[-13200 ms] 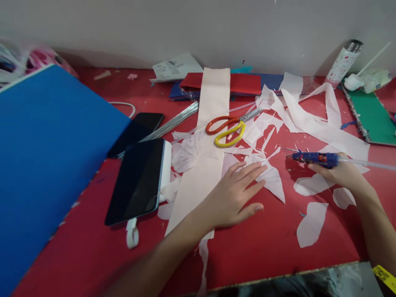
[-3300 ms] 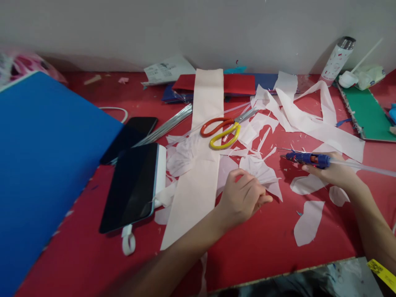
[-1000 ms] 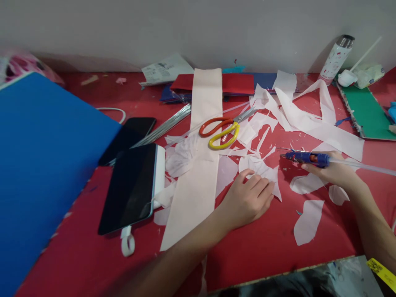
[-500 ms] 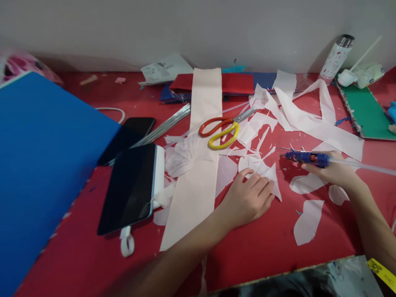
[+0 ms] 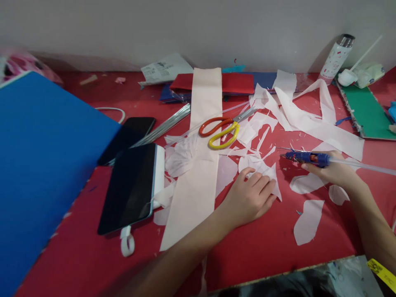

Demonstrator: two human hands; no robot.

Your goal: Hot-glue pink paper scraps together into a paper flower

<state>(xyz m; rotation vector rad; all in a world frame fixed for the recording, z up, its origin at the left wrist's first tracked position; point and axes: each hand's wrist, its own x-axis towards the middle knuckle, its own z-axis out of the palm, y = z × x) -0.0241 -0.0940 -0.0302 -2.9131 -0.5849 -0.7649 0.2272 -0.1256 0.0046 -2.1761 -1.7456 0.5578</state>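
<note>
My right hand [image 5: 342,175] is closed around a blue hot glue gun [image 5: 309,158], whose nozzle points left. A long clear glue stick [image 5: 365,166] runs out of its back to the right. My left hand [image 5: 250,198] lies palm down, its bent fingers resting on a gathered piece of white crepe paper [image 5: 258,165]; its fingertips are partly hidden. Behind this piece lie scissors [image 5: 223,142] with one red and one yellow handle. They rest partly on a long pale paper strip [image 5: 192,210]. A ruffled white paper piece [image 5: 182,156] sits left of them.
Loose petal-shaped paper cuttings [image 5: 308,222] and long white strips [image 5: 334,138] lie around the red table [image 5: 278,255]. A tablet [image 5: 130,189], a phone [image 5: 128,134], wires [image 5: 168,123] and a large blue board [image 5: 52,156] are on the left. A bottle [image 5: 337,60] stands back right.
My left hand has shifted very slightly to the right on the paper. My right hand and the glue gun have not visibly moved.
</note>
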